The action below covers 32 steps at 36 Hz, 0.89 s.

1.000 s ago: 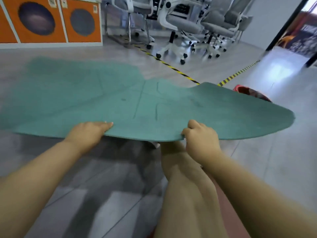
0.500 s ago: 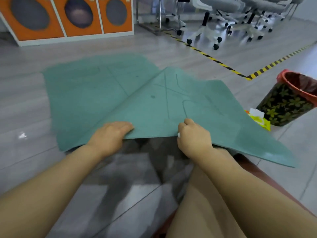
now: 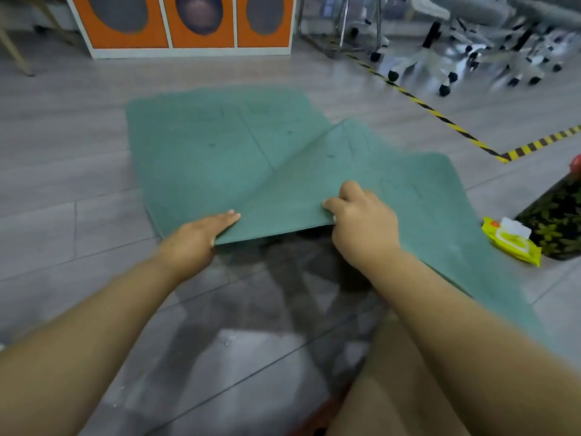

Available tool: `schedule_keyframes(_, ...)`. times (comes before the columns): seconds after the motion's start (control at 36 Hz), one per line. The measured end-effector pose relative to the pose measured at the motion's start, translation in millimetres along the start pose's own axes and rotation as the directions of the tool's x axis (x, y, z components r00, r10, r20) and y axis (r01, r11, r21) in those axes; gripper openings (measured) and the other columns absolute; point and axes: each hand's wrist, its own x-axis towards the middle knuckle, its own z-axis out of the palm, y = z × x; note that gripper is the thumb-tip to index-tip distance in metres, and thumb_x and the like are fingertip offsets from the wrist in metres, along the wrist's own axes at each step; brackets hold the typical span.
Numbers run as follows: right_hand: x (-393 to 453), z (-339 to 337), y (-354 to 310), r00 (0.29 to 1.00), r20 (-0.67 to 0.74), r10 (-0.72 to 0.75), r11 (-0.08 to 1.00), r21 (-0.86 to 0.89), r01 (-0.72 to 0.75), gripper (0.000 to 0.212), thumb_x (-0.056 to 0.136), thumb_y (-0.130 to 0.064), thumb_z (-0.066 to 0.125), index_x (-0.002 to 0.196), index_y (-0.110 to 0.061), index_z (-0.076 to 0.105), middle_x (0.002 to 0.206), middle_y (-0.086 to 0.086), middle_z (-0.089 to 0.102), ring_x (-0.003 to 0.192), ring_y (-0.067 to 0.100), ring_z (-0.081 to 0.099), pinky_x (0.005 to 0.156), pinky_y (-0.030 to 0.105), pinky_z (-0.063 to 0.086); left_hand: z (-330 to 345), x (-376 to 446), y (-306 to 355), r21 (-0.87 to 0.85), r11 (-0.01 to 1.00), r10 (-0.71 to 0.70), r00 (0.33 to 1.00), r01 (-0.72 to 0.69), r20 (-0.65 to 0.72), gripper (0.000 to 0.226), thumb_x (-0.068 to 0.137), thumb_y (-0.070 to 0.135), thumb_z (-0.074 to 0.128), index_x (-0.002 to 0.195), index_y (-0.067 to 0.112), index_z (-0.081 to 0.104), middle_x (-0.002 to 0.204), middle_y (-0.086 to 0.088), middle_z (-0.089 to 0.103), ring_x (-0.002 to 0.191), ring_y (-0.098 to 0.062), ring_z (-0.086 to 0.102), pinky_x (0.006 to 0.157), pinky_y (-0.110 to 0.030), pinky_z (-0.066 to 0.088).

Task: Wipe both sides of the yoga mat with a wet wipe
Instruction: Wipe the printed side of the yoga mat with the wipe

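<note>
A green yoga mat (image 3: 220, 158) lies on the grey floor, its far part flat and its near edge lifted off the floor. My left hand (image 3: 195, 240) holds that near edge, thumb on top and fingers hidden beneath it. My right hand (image 3: 361, 221) grips the same edge further right, fingers curled over the mat; a bit of white wet wipe (image 3: 334, 219) peeks out at its fingers. The mat creases diagonally between the raised part and the flat part.
A yellow pack of wet wipes (image 3: 511, 240) lies on the floor at the right, beside a dark leaf-patterned bin (image 3: 556, 212). Yellow-black floor tape (image 3: 440, 118), office chairs (image 3: 440, 51) and an orange cabinet (image 3: 188, 23) stand further back. My knee (image 3: 408, 388) is at bottom right.
The raised mat has come down toward the floor and its far part now lies flat. Both hands keep hold of the near edge, which is lower and nearer.
</note>
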Motion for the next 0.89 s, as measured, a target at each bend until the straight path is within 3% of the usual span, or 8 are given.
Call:
schedule_keyframes(0.08, -16.7, 0.8, 21.5, 0.998, -0.045, 0.032, 0.999, -0.014, -0.033, 0.026, 0.052, 0.000, 0.075, 0.075, -0.010, 0.069, 0.077, 0.011, 0.055, 0.058, 0.032, 0.055, 0.042, 0.027, 0.040, 0.2, -4.0, 1.1, 0.011, 1.000, -0.001, 1.000, 0.002, -0.020, 0.057, 0.086, 0.008, 0.063, 0.139, 0.021, 0.047, 0.139, -0.005, 0.051, 0.124, -0.027, 0.052, 0.102, -0.035, 0.039)
schedule_keyframes(0.17, -35.9, 4.6, 34.9, 0.992, -0.105, 0.070, 0.997, 0.024, -0.068, 0.033, 0.052, 0.004, 0.073, 0.082, -0.011, 0.071, 0.078, 0.011, 0.055, 0.061, 0.033, 0.056, 0.042, 0.028, 0.040, 7.4, -10.3, -1.0, 0.040, 0.999, -0.008, 0.994, 0.004, 0.109, 0.061, 0.084, 0.028, 0.070, 0.139, 0.031, 0.044, 0.135, -0.001, 0.055, 0.120, -0.028, 0.055, 0.099, -0.039, 0.046)
schedule_keyframes(0.22, -44.8, 7.1, 36.7, 0.990, -0.117, 0.078, 0.997, 0.037, -0.074, 0.035, 0.053, 0.005, 0.071, 0.085, -0.011, 0.072, 0.079, 0.011, 0.055, 0.061, 0.033, 0.056, 0.041, 0.029, 0.041, 13.0, -13.1, -5.8, 0.156, 0.988, -0.033, 0.975, -0.002, 0.222, 0.060, 0.085, 0.040, 0.066, 0.140, 0.039, 0.040, 0.132, 0.000, 0.058, 0.116, -0.030, 0.057, 0.094, -0.039, 0.048)
schedule_keyframes(0.31, -48.6, 10.0, 36.4, 0.990, -0.125, 0.058, 0.998, 0.040, -0.053, 0.035, 0.056, 0.007, 0.070, 0.086, -0.011, 0.072, 0.079, 0.012, 0.055, 0.062, 0.034, 0.056, 0.041, 0.030, 0.040, 12.7, -11.3, -10.7, 0.346, 0.937, -0.067, 0.946, -0.050, 0.318, 0.050, 0.093, 0.034, 0.054, 0.140, 0.044, 0.038, 0.134, -0.005, 0.056, 0.119, -0.030, 0.054, 0.097, -0.035, 0.045)
schedule_keyframes(0.47, -35.2, 8.7, 33.4, 0.982, -0.169, 0.080, 0.996, 0.044, -0.073, 0.034, 0.053, -0.002, 0.081, 0.084, -0.011, 0.070, 0.078, 0.011, 0.054, 0.061, 0.033, 0.056, 0.042, 0.028, 0.039, -42.3, 2.7, -2.2, 0.494, 0.870, -0.092, 0.979, -0.011, 0.184, 0.055, 0.091, 0.007, 0.043, 0.140, 0.032, 0.040, 0.129, -0.013, 0.057, 0.111, -0.035, 0.058, 0.091, -0.039, 0.048)
schedule_keyframes(0.56, -29.0, 3.4, 24.8, 0.979, -0.191, 0.077, 0.995, 0.071, -0.064, 0.039, 0.046, 0.005, 0.078, 0.081, -0.010, 0.070, 0.076, 0.011, 0.053, 0.058, 0.033, 0.055, 0.040, 0.027, 0.038, -81.5, 3.8, 6.8, 0.594, 0.805, -0.099, 0.986, 0.001, 0.132, 0.058, 0.093, 0.006, 0.040, 0.146, 0.027, 0.032, 0.134, -0.012, 0.054, 0.112, -0.033, 0.057, 0.091, -0.038, 0.047)
schedule_keyframes(0.67, -29.9, -10.8, 10.5, 0.969, -0.237, 0.074, 0.991, 0.126, -0.045, 0.034, 0.054, 0.010, 0.071, 0.083, -0.007, 0.069, 0.078, 0.014, 0.053, 0.060, 0.036, 0.055, 0.043, 0.028, 0.035, -122.9, -11.6, 14.7, 0.641, 0.767, -0.121, 0.988, 0.033, 0.094, 0.065, 0.093, 0.003, 0.040, 0.150, 0.028, 0.021, 0.144, -0.006, 0.045, 0.116, -0.033, 0.054, 0.091, -0.037, 0.046)
schedule_keyframes(0.89, -34.3, -47.6, -33.9, 0.946, -0.323, 0.010, 0.989, 0.140, 0.037, 0.029, 0.053, 0.008, 0.072, 0.077, -0.006, 0.067, 0.075, 0.014, 0.054, 0.056, 0.035, 0.055, 0.042, 0.025, 0.028, -187.1, -63.8, 12.8, 0.716, 0.695, -0.127, 0.991, 0.066, 0.032, 0.068, 0.092, 0.003, 0.043, 0.151, 0.026, 0.017, 0.146, -0.002, 0.041, 0.123, -0.029, 0.049, 0.095, -0.036, 0.044)
